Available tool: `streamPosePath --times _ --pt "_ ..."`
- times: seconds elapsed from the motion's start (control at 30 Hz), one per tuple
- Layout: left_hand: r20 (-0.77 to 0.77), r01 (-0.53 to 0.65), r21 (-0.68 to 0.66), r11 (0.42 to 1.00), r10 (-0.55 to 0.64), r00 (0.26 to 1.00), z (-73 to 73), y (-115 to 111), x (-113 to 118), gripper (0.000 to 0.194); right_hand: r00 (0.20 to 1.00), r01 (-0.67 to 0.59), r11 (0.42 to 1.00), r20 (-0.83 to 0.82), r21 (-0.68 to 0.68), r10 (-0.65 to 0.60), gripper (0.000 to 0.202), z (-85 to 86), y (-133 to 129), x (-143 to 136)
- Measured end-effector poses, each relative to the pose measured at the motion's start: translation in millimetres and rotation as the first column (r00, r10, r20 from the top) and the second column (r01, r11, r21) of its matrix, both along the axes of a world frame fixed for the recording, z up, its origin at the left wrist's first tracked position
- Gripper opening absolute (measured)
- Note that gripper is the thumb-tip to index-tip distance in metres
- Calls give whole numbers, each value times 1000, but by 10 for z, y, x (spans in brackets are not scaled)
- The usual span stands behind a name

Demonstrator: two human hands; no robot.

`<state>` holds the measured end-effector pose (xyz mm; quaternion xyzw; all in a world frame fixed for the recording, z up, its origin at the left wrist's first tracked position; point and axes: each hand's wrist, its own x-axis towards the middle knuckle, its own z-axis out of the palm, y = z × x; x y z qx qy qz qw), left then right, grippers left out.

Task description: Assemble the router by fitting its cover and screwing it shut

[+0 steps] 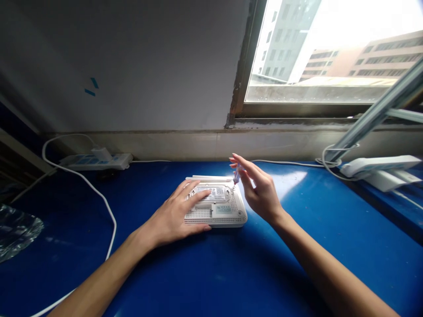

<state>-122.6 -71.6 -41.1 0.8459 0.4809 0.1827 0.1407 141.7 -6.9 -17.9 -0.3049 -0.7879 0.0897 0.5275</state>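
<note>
A white router (pixel 228 217) lies upside down on the blue table, its vented underside, labels and a folded antenna along the far edge showing. My left hand (pixel 180 209) grips its left part, fingers spread over the underside and thumb along the near edge. In my right hand (pixel 261 189), closed between thumb and fingers, is a small screwdriver (pixel 236 176) with a clear purplish handle. It stands steeply tilted, with its tip at the router's far right corner, by a round screw recess. Whether the tip sits in a screw is too small to tell.
A power strip (pixel 95 162) with a plugged-in adapter stands at the back left. Its white cable (pixel 99 193) loops down the left side. Clear plastic wrap (pixel 20 231) lies far left. Another power strip (pixel 380 166) and a metal post (pixel 373 112) are at right.
</note>
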Motion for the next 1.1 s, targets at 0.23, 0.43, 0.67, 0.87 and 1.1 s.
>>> streamPosePath --times 0.23,0.43,0.67,0.87,1.1 --pt "-3 -11 -8 1000 11 1000 -4 -2 -5 84 991 116 993 -71 -17 -117 14 33 20 -55" --pt "-17 -5 -12 1000 5 1000 -18 3 -3 83 999 -12 994 -42 -107 8 37 2 45 10" --pt "-32 -12 -15 1000 11 999 -16 7 -5 83 994 47 996 -91 -76 -54 19 13 50 13" --pt "-17 -10 -13 1000 9 1000 -4 5 2 83 998 -65 994 -22 -86 64 39 6 53 20" --pt "-21 -14 -21 1000 14 1000 -1 3 -1 84 993 38 993 -105 -111 -49 22 -8 87 57"
